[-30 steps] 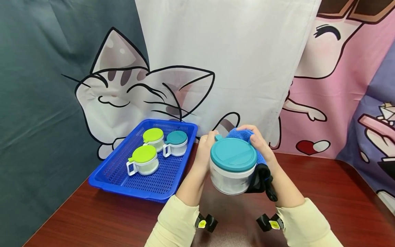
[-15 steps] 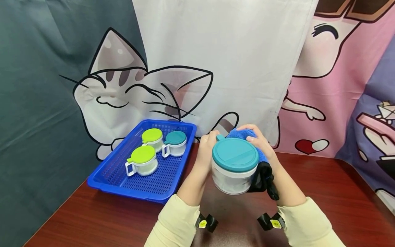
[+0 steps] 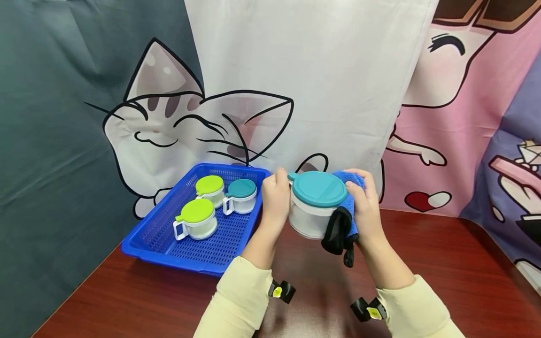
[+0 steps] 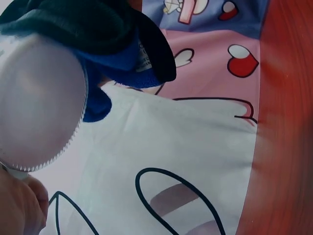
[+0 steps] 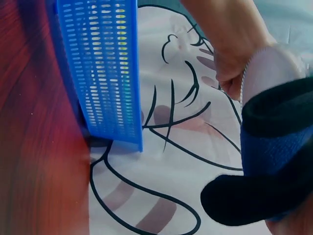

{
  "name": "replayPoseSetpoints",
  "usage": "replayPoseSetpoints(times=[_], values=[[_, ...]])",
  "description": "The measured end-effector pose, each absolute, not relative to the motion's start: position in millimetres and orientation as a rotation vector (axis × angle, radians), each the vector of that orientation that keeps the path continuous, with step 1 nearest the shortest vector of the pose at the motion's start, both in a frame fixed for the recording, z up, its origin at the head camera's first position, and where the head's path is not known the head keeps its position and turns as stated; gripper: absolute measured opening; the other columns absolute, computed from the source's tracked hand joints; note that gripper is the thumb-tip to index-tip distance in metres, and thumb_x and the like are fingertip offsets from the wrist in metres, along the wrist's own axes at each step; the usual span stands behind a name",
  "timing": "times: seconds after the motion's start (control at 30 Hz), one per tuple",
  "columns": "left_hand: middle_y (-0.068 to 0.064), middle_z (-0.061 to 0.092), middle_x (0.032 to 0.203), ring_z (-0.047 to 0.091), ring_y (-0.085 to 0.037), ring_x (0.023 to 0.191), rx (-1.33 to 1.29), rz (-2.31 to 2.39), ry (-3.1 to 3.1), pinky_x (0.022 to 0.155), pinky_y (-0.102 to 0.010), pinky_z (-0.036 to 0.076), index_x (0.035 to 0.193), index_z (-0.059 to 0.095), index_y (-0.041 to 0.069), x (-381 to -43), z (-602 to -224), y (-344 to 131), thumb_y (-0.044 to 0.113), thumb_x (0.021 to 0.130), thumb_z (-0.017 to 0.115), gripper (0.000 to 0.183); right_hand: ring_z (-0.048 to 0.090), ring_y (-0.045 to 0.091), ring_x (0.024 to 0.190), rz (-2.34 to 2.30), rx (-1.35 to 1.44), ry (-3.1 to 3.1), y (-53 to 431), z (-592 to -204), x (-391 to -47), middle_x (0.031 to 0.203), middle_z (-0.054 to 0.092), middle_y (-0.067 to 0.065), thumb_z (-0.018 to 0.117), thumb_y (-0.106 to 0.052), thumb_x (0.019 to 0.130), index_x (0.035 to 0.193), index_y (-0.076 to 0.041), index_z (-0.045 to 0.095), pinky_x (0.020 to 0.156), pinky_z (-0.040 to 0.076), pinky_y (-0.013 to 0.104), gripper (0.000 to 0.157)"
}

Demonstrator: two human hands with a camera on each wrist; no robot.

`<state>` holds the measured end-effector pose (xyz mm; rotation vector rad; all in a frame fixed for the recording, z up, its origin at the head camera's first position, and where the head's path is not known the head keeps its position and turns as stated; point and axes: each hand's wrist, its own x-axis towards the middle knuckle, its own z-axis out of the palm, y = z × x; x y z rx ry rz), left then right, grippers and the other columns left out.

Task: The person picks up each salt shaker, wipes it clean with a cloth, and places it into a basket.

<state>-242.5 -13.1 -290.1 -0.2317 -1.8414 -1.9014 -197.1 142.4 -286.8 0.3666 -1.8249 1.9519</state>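
A seasoning jar [image 3: 310,220] with a teal lid and translucent body is held up over the table, slightly tilted. On its left side, my left hand [image 3: 275,199] grips the handle, mostly hidden by the fingers. My right hand [image 3: 367,211] holds a blue cloth [image 3: 350,204] with black trim against the jar's right side. In the left wrist view, the jar's round, ridged base [image 4: 41,105] faces the camera, with the cloth [image 4: 117,66] bunched beside it. The right wrist view has the black-edged cloth [image 5: 274,154] covering part of the jar [image 5: 269,68].
A blue perforated basket [image 3: 169,253] stands on the reddish wooden table [image 3: 439,267] at left. In it sit two lime-lidded jars, the nearer jar [image 3: 203,229] and the farther jar [image 3: 217,197], plus a teal-lidded jar [image 3: 244,205]. A cartoon-printed curtain [image 3: 338,84] hangs behind.
The jar has moved up and slightly left, away from the camera. My right hand and the cloth have shifted round to its right side, with the black trim now across its front.
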Motion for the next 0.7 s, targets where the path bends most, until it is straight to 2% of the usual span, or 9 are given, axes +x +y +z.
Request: replayPoseSetpoints(times=[0.2,0.37,0.5,0.7], values=[[0.001,0.031,0.044,0.029,-0.013,0.035,-0.258,-1.884,-1.771,0.036,-0.024,0.019,0.052,0.03,0.011,-246,-291,-13,0.03,0.099,0.034,0.051,0.047,0.021,0.096,1.923,0.257,-1.755,139,-287,-194,0.109,0.049,0.006,0.043,-0.018,0.093,0.115,-0.014,0.046,0.073,0.044,0.025,0.022],[0.002,0.027,0.047,0.025,-0.012,0.041,-0.214,-1.883,-1.744,0.041,-0.025,0.018,0.053,0.027,0.012,-249,-288,-15,0.029,0.099,0.036,0.049,0.046,0.021,0.095,1.905,0.253,-1.752,143,-286,-191,0.109,0.048,0.006,0.043,-0.017,0.093,0.115,-0.014,0.047,0.072,0.043,0.026,0.023],[0.003,0.027,0.052,0.023,-0.011,0.048,-0.183,-2.038,-1.701,0.046,-0.024,0.02,0.056,0.027,0.013,-251,-281,-19,0.03,0.099,0.039,0.048,0.047,0.022,0.092,1.909,0.265,-1.744,150,-285,-190,0.108,0.048,0.008,0.043,-0.016,0.093,0.115,-0.015,0.046,0.069,0.045,0.024,0.023],[0.003,0.025,0.051,0.022,-0.009,0.045,-0.24,-2.316,-1.637,0.043,-0.021,0.021,0.056,0.028,0.015,-253,-263,-37,0.035,0.099,0.037,0.049,0.048,0.023,0.09,1.937,0.247,-1.738,161,-284,-186,0.109,0.046,0.009,0.043,-0.017,0.094,0.117,-0.016,0.045,0.067,0.047,0.022,0.023]])
